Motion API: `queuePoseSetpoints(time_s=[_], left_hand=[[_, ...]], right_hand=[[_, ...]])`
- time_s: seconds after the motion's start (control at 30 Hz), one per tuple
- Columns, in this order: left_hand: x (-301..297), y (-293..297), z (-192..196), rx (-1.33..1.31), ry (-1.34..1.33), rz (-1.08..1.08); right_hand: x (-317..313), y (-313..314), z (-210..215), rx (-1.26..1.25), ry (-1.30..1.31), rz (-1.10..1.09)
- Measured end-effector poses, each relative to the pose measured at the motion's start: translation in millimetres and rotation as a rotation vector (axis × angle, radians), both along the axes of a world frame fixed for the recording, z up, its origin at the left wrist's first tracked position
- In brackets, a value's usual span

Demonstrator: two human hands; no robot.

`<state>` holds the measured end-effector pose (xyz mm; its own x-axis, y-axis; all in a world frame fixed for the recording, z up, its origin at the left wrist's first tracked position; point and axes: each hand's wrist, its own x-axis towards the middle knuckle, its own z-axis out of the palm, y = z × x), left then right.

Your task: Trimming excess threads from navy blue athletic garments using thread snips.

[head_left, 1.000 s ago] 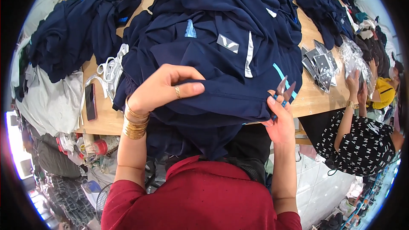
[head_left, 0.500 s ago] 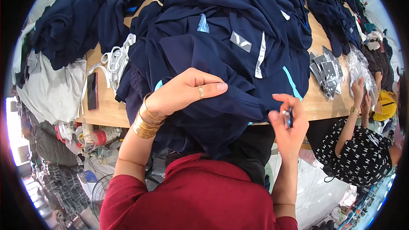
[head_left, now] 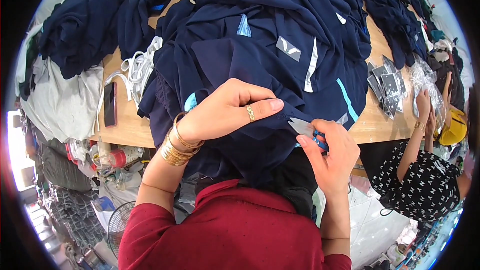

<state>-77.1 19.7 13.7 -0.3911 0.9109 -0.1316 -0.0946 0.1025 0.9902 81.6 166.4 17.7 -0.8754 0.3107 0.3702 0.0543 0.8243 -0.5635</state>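
Observation:
My left hand [head_left: 225, 109], wearing a gold ring and bangles, pinches a fold of a navy blue garment [head_left: 227, 152] between thumb and fingers. Part of that garment hangs over the near table edge toward my lap. In my right hand [head_left: 334, 154] is a pair of small thread snips [head_left: 301, 127] with blue handles. Their pale blades point left and touch or nearly touch the fabric edge beside my left thumb. Beyond my hands, more navy cloth [head_left: 305, 10] lies heaped, with light blue and white strips and a grey printed patch [head_left: 288, 48].
On the wooden table [head_left: 127, 137], a phone [head_left: 110, 104] and white cords [head_left: 143, 65] lie at the left, near another navy pile [head_left: 95, 25]. Grey tags [head_left: 386, 87] and clear plastic bags [head_left: 424, 77] sit at the right. A co-worker's hands [head_left: 424, 105] handle the bags.
My right hand has moved slightly left and turned, bringing the snips' blades to the fabric. My left hand has shifted a little right with the garment's fold.

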Motion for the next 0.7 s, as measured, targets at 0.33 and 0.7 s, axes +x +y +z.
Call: queuePoseSetpoints(time_s=[0.33, 0.7], left_hand=[[4.9, 0.0, 0.8, -0.026, 0.064, 0.003], [9.7, 2.8, 0.0, 0.001, 0.126, 0.044]], right_hand=[[-0.8, -4.3, -1.5, -0.020, 0.030, -0.015], [-0.2, -5.7, 0.6, 0.025, 0.038, -0.027]])
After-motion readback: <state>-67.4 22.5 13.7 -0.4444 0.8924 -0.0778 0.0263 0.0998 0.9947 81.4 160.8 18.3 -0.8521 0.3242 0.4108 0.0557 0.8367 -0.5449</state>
